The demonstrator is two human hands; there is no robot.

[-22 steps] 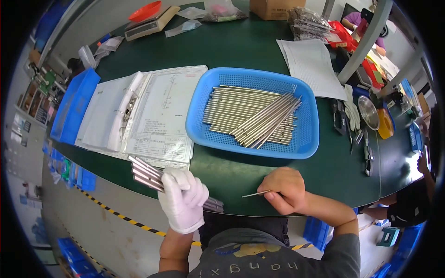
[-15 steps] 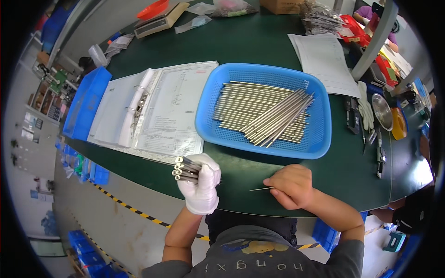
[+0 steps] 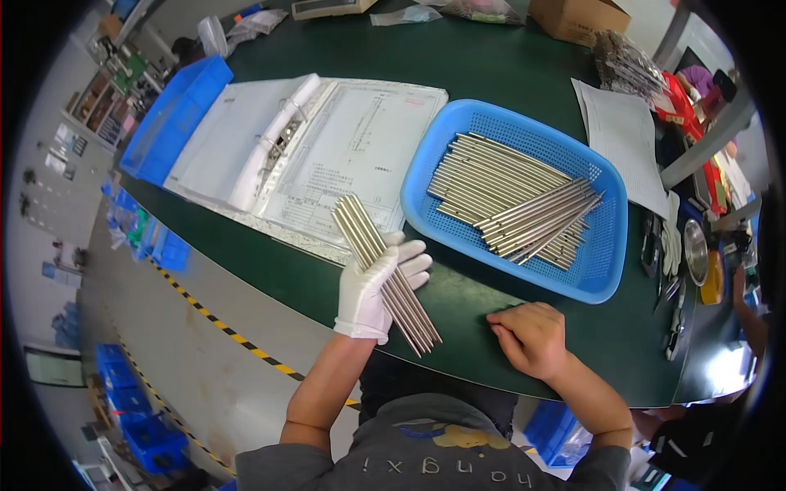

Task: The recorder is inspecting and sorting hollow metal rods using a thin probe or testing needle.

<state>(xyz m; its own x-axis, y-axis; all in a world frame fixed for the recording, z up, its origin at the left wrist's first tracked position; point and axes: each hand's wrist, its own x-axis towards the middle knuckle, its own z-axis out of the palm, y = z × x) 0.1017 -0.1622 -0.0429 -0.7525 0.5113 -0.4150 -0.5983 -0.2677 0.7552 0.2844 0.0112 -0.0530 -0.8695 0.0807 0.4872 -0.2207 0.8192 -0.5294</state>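
Observation:
My left hand, in a white glove, holds a bundle of several slim metal tubes slantwise across the palm. The thumb lies over the tubes while the fingers are spread behind them. Bare and curled, my right hand rests by the table's near edge. Its fingertips are folded in, and whatever they might hold is hidden. Ahead of it stands a blue perforated basket. Inside, many metal tubes lie in a row, with a looser pile slanting across them on the right.
An open ring binder with printed sheets lies left of the basket, beside a blue bin. Paper sheets, a glove, a metal bowl and hand tools lie at the right. A cardboard box stands at the back.
My left hand has turned the tubes from end-on to lengthwise and spread its fingers. The thin pin seen in my right hand no longer shows. The whole view has shifted and tilted.

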